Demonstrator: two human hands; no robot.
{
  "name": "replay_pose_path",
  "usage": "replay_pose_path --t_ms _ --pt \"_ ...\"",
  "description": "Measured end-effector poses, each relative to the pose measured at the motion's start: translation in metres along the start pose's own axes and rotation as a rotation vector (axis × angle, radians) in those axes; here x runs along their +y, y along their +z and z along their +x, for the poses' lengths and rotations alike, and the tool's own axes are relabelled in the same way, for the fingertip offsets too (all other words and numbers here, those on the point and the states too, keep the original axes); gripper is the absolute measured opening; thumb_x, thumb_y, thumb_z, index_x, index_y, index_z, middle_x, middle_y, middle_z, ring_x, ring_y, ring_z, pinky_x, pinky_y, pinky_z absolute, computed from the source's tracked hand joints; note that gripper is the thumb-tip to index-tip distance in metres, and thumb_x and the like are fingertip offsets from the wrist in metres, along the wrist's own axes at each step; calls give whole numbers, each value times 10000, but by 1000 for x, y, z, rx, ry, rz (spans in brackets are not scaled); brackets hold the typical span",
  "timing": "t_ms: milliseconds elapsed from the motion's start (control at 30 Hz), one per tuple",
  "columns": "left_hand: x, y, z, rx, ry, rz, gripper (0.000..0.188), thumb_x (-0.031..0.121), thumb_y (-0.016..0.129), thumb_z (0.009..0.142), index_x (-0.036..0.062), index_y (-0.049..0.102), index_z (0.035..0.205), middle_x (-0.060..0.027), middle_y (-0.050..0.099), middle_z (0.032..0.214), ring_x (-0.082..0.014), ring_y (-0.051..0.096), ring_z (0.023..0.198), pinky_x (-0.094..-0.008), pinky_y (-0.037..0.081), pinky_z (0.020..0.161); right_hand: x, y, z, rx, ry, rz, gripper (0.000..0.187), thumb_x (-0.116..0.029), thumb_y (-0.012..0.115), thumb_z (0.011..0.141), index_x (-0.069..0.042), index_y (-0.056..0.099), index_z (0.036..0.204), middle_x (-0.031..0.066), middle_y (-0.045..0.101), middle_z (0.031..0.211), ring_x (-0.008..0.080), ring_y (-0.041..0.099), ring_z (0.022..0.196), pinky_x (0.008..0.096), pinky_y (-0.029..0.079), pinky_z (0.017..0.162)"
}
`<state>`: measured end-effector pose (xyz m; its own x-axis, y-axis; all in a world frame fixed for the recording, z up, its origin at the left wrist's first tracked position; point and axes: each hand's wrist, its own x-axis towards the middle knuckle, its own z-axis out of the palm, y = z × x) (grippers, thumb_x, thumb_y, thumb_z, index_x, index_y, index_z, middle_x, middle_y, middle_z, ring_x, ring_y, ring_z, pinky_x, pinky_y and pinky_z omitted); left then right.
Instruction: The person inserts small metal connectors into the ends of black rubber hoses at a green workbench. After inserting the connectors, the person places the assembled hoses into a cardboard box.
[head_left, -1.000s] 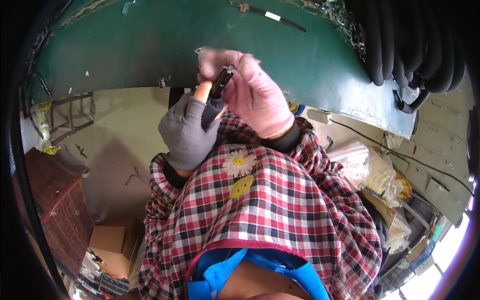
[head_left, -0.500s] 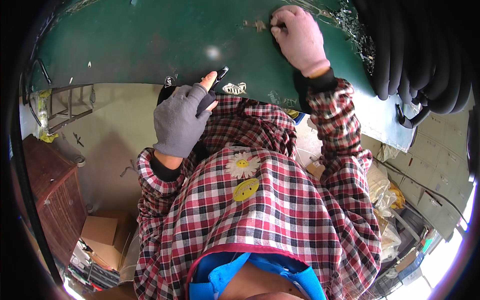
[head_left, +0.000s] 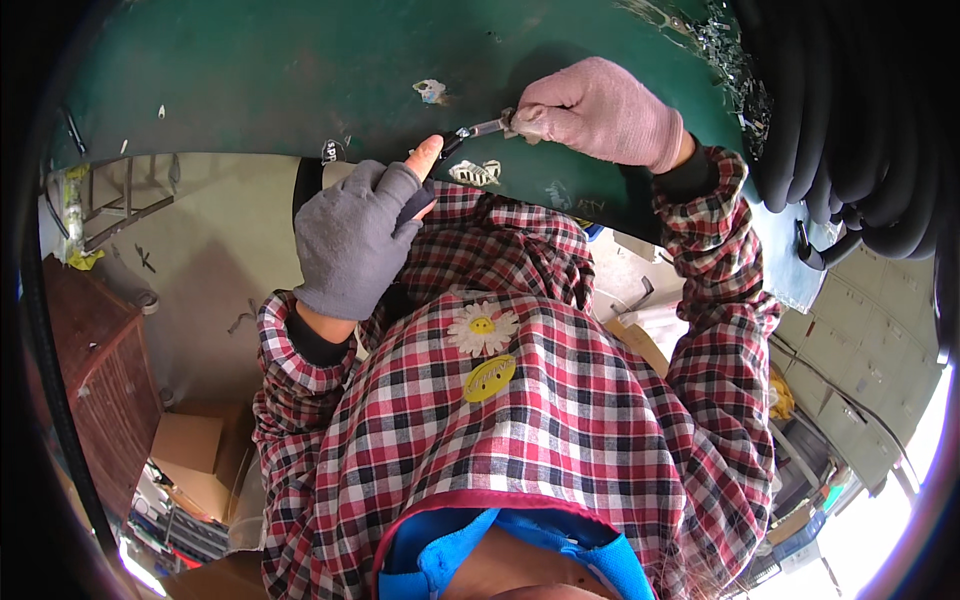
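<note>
Rod (head_left: pixel 451 148), black and shiny-tipped, fills left hand (head_left: pixel 356 235); right hand (head_left: pixel 605 115) pinches greyish strip (head_left: pixel 489 127).

L head cam, wide fisheye, looks down fr. close on L grip (head_left: pixel 355 240) & R grip (head_left: pixel 605 115).

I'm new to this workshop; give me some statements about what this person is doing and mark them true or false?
1. The left hand, in a grey glove, holds a black piece. True.
2. The right hand is in a pink glove. True.
3. The right hand is spread wide and touches nothing. False: its fingers pinch a small greyish piece.
4. Thick black tubes are at the right end of the green tabletop. True.
5. The left glove covers every fingertip. False: at least one is bare.
</note>
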<state>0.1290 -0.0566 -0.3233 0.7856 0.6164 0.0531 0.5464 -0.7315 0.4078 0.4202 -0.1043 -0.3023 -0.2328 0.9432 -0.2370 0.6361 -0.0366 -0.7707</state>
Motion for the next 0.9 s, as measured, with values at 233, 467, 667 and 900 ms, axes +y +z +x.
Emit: replay_pose_path --t_ms 233,467,667,900 --pt "4 -5 -1 -36 -22 16 643 205 793 785 325 596 1385 -43 591 821 -243 619 712 -376 496 626 -15 -12 24 -216 107 -280 377 -424 605 937 -96 752 827 56 667 698 229 651 680 351 523 680" --pt "2 -6 -1 -43 -1 -16 652 196 801 770 317 602 1379 -40 577 810 -241 606 700 -375 483 613 -19 -18 34 -388 153 -293 419 -450 587 954 -84 739 817 63 676 727 242 650 707 359 534 732" --pt "2 -8 -1 -69 -12 -45 665 192 809 751 308 607 1374 -41 570 806 -240 597 697 -370 483 618 -19 -21 38 -423 10 -384 297 -327 646 941 -46 705 868 115 670 795 313 632 750 382 518 699" --pt "1 -7 0 -60 -2 -49 688 189 815 738 319 603 1379 -43 565 800 -241 596 704 -364 482 621 -24 -24 36 -368 -78 -404 390 -413 561 963 -69 712 860 173 674 821 402 644 833 481 515 721"
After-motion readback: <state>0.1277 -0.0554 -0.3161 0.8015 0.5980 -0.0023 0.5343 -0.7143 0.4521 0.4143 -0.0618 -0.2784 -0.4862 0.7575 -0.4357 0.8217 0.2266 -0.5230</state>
